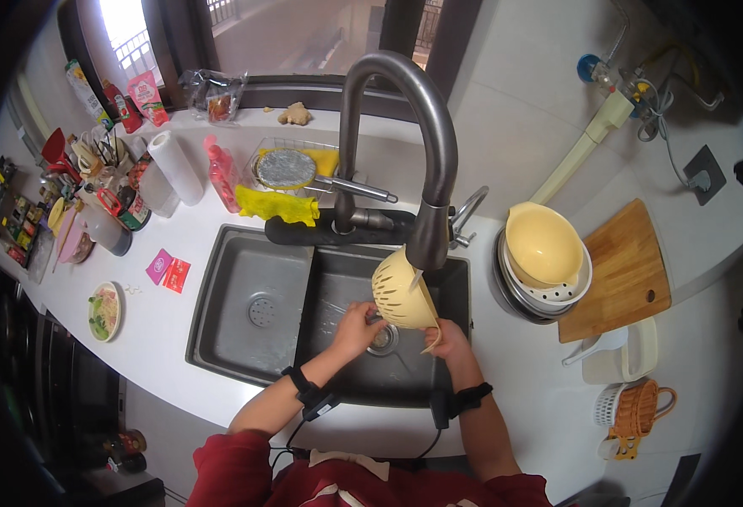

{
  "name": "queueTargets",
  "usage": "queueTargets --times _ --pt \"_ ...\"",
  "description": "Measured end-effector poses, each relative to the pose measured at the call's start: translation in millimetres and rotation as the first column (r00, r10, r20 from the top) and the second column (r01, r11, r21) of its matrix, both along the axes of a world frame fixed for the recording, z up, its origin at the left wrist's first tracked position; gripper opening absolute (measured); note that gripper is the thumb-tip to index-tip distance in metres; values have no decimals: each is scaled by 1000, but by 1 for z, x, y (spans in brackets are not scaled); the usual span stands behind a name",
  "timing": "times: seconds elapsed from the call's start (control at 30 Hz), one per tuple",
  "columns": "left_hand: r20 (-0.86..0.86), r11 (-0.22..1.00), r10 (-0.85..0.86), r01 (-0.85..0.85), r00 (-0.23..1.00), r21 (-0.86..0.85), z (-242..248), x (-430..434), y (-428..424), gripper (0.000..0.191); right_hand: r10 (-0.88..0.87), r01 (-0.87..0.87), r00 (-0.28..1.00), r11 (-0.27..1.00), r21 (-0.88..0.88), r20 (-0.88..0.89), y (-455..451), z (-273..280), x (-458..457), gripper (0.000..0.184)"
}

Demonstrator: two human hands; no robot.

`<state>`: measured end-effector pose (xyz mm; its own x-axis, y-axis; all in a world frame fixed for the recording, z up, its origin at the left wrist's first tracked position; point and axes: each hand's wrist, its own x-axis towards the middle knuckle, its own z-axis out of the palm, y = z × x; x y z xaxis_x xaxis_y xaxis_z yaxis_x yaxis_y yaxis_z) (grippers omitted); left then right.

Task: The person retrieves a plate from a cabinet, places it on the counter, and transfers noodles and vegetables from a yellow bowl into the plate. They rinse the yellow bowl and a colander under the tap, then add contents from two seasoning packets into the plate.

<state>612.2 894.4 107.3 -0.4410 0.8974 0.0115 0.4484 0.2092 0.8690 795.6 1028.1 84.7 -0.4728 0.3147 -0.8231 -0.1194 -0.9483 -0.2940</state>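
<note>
A pale yellow plastic colander (395,295) with slotted walls is tilted on its side over the right basin (346,367) of a dark double sink. My right hand (449,340) grips its rim by the handle or spout at the lower right. Against the colander's lower left side are the curled fingers and thumb of my left hand (357,331); its fingertips are partly hidden. The grey pull-down faucet (431,234) arches over the colander, and a thin stream of water (415,279) runs from it into the bowl. Below the hands, the drain (383,340) is partly visible.
Stacked bowls (544,244) and a wooden cutting board (625,272) stand right of the sink. Behind it are a yellow cloth (277,205), a handled scrubber (287,168) and a pink bottle (221,171). A small plate of food (104,312) sits at the left.
</note>
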Motion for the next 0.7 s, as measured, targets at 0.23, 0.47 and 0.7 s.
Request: queueTargets --times 0.23,0.47,0.7 --pt "-37 999 6 -5 999 36 13 -1 5 15 -98 93 991 994 56 88 -7 17 -7 21" --pt "16 998 -60 60 998 15 13 -14 -1 19 -80 73 993 994 83 88 -2 -5 2 11" --pt "-6 999 -42 41 999 -35 3 -9 1 25 -73 63 991 994 89 112 -8 5 -7 16"
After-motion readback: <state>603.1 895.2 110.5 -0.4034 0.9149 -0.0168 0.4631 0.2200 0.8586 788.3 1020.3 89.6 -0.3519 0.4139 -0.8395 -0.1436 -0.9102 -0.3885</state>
